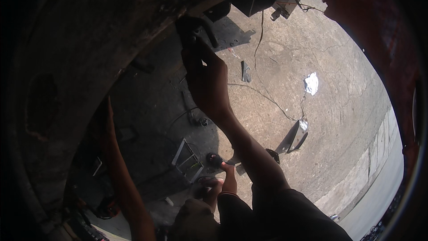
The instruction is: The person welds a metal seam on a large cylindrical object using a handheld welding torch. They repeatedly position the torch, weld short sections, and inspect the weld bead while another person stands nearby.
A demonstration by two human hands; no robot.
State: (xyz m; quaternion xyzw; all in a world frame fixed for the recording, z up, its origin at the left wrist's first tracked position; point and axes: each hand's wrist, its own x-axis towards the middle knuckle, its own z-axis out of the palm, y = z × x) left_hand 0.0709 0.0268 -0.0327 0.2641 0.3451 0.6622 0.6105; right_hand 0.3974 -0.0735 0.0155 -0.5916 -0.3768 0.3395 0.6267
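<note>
A huge dark curved metal body, rusty and grimy, fills the left half of the view and arches over the top. Beneath it lies a pale cracked concrete floor in bright sun, with thin wires trailing across it. At the right edge stands a reddish-orange curved panel.

The right hand reaches up from the lower edge, its fingers curled shut around a dark tool, black and stubby, held against the underside of the metal body near its rim; shadow hides its exact shape. The left hand goes up into the deep shade under the body, and whether its fingers are spread or pressed together cannot be told.

On the floor lie an angled grey metal bracket, a small wire-frame rack, a flat dark plate, and a crumpled white scrap. A bare foot in a sandal shows near the rack.
</note>
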